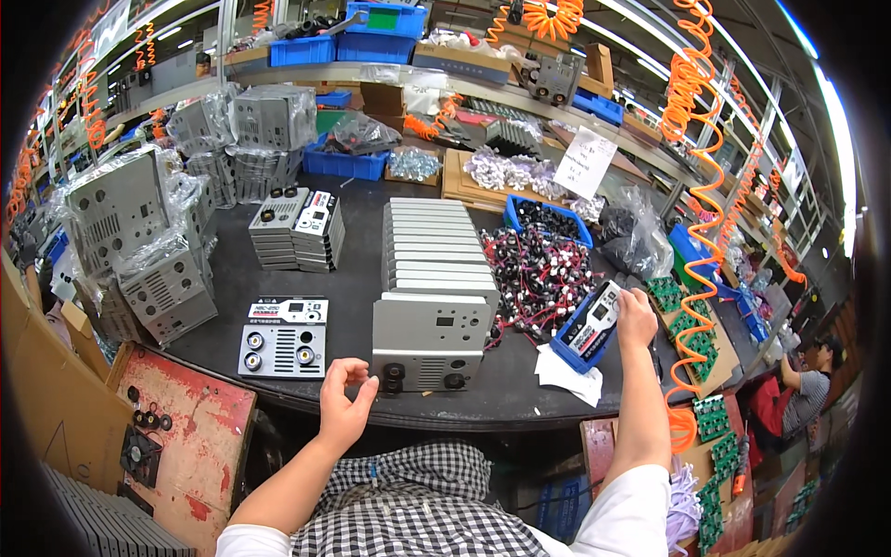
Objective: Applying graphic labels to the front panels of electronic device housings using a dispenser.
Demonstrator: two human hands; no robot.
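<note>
My left hand (pixel 345 401) hovers at the table's front edge, fingers loosely curled, thumb apart, nothing in it. It is between a grey front panel (pixel 284 362) lying flat, with a printed black-and-white label and round brass-coloured fittings, and a row of grey metal panels (pixel 434 320) standing packed together. The nearest panel there has black round sockets low down. On the right, my right hand (pixel 637 320) pinches the upper end of a black-and-white panel label (pixel 594 325) at a blue tray (pixel 568 355). The fingers partly hide that end.
A stack of labelled panels (pixel 295 232) stands behind. Plastic-wrapped panels (pixel 139 232) are piled left. Wired connectors (pixel 543 274) heap beside the panel row, and green circuit boards (pixel 691 330) lie right. An orange coiled hose (pixel 701 232) hangs there. A person (pixel 806 395) sits far right.
</note>
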